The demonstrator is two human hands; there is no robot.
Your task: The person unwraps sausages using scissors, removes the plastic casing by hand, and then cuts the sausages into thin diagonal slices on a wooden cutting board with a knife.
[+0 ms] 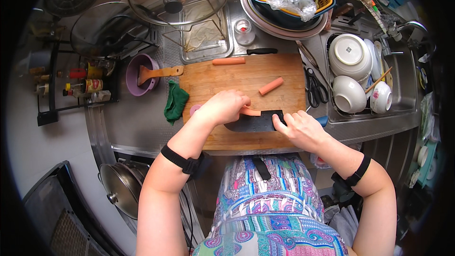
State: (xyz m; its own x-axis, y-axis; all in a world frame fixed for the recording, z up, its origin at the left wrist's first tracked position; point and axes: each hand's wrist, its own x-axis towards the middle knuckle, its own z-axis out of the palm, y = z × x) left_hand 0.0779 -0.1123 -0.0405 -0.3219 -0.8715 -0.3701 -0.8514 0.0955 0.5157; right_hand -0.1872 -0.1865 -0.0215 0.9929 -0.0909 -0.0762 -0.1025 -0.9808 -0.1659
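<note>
My right hand [300, 128] grips the handle of a black-bladed kitchen knife [247, 123], whose blade lies across the near part of a wooden cutting board [213, 85]. Against the blade's far edge is a sausage [253, 112], with the fingers of my left hand [233, 105] on its left end. Farther up the board lies a shorter sausage piece [271, 86], set at a slant. Another sausage [228, 61] rests along the board's far edge. A pink round thing [194, 109] shows partly behind my left wrist.
Left of the board are a green cloth [176, 102] and a purple bowl [132, 78] with a wooden spatula [160, 73]. Beyond it are a black-handled tool [262, 51], a glass jar [244, 32] and a metal tray [227, 48]. Black scissors [316, 89] and a sink [405, 103] with bowls stand right.
</note>
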